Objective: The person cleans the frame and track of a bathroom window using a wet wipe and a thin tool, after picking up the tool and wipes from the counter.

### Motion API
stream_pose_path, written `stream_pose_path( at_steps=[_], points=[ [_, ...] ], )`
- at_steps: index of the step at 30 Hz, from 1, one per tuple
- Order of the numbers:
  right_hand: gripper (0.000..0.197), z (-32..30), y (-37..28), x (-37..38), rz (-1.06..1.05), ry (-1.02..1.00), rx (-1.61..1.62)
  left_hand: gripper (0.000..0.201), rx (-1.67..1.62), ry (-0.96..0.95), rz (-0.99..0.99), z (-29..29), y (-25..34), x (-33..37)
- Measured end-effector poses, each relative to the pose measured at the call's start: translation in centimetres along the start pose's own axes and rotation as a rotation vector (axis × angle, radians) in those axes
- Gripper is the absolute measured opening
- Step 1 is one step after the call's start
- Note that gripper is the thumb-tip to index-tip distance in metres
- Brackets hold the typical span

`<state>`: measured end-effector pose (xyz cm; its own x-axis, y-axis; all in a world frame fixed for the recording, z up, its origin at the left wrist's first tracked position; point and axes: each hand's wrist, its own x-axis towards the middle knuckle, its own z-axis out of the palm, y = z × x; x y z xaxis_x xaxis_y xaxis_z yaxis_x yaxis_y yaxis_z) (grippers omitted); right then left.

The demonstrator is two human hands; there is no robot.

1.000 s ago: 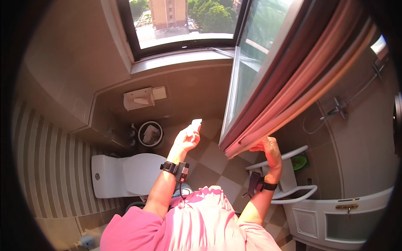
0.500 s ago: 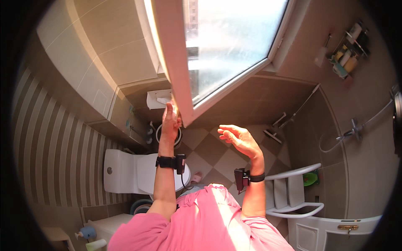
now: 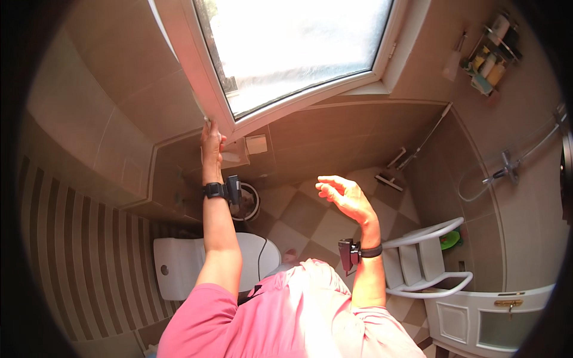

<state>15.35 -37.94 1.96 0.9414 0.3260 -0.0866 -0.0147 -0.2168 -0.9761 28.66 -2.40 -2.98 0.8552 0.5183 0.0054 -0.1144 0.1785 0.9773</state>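
Note:
A white-framed window sash (image 3: pixel 222 113) with a bright glass pane stands partly open ahead of me, hinged at its right. My left hand (image 3: pixel 212 144) grips the sash's lower left corner, arm stretched forward. Some of its fingers are hidden behind the frame edge. My right hand (image 3: pixel 346 198) hangs in the air over the floor, fingers stretched and slightly bent, thumb apart, holding nothing. Each wrist wears a black strap with a small dark box.
Below my left arm stand a white toilet (image 3: pixel 179 271) and a round bin (image 3: pixel 253 209). A white box (image 3: pixel 256 144) is on the wall under the window. At right are a white rack (image 3: pixel 418 268), a white door (image 3: pixel 456 322) and a shower mixer (image 3: pixel 504 171).
The sash has swung left and away from me, nearer the wall, with my left hand moving along on its corner. My right hand has barely moved. The view has shifted slightly.

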Motion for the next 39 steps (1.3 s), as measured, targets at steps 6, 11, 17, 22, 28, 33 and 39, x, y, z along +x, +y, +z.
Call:
stream_pose_path(
  at_steps=[6,11,17,22,28,33,39],
  points=[
    [0.032,1.6,-0.1,1.8,0.031,0.015,-0.005,0.031,-0.187,0.264,-0.195,-0.7,-2.6,0.7],
    [0.032,1.6,0.4,2.7,0.054,0.055,-0.052,0.044,-0.618,-0.322,-0.530,4.5,-4.0,-6.4],
    [0.045,3.0,1.6,6.8,-0.107,0.415,-0.209,0.046,-0.745,-0.847,-0.623,13.4,-2.8,-13.9],
    [0.021,-0.1,3.2,6.7,-0.110,0.620,-0.338,0.037,-0.560,-0.843,-0.572,15.5,-3.7,-14.6],
    [0.015,-3.7,5.0,7.6,-0.085,0.689,-0.271,0.034,-0.309,-0.703,-0.598,16.9,-6.1,-13.3],
    [0.041,-7.8,7.2,10.7,-0.113,0.539,0.029,0.023,-0.436,-0.622,-0.556,21.5,-7.1,-11.9],
    [0.032,-13.9,7.3,14.6,-0.211,0.389,-0.018,0.020,-0.384,-0.562,-0.427,27.8,-7.4,-10.2]
  ],
)
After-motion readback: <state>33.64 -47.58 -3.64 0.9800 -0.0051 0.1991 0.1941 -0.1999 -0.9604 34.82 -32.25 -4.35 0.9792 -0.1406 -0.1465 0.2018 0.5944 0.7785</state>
